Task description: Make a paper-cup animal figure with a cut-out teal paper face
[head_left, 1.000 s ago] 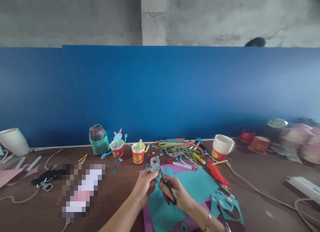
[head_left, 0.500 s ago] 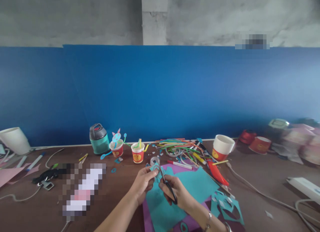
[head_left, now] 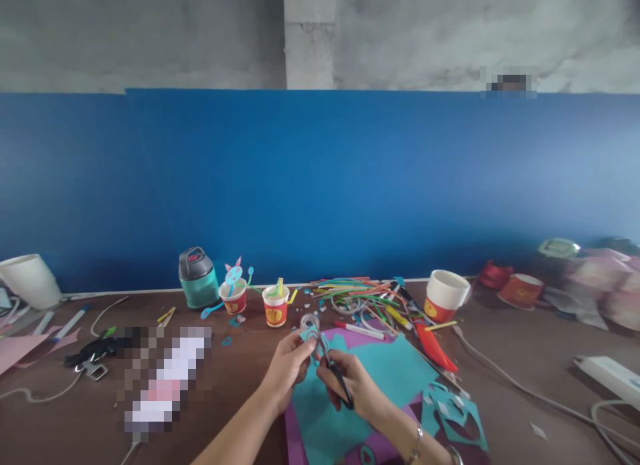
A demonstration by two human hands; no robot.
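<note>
My left hand (head_left: 290, 363) is closed on a small piece of blue paper (head_left: 307, 333) that has a curved line drawn on it. In my right hand (head_left: 347, 381) is a pair of scissors with black handles (head_left: 342, 385), its blades at the edge of that piece. Whether the blades are parted is too small to tell. Beneath both hands lie a large teal sheet (head_left: 370, 391) and a purple sheet (head_left: 295, 438). A roll of clear tape (head_left: 309, 320) sits just beyond my left fingertips.
Two decorated paper cups (head_left: 234, 298) (head_left: 276, 308) stand beside a teal flask (head_left: 199, 278). Colourful straws (head_left: 350, 291), a red-capped marker (head_left: 360, 330) and a red knife-like tool (head_left: 435, 348) lie behind the sheets. Teal cutouts (head_left: 455, 415), a white cup (head_left: 445, 295) and a cable (head_left: 520, 378) are at right.
The blue paper piece has turned slightly in my left hand, and the scissors have shifted a little with it. Both hands keep their grip; the table things stay put.
</note>
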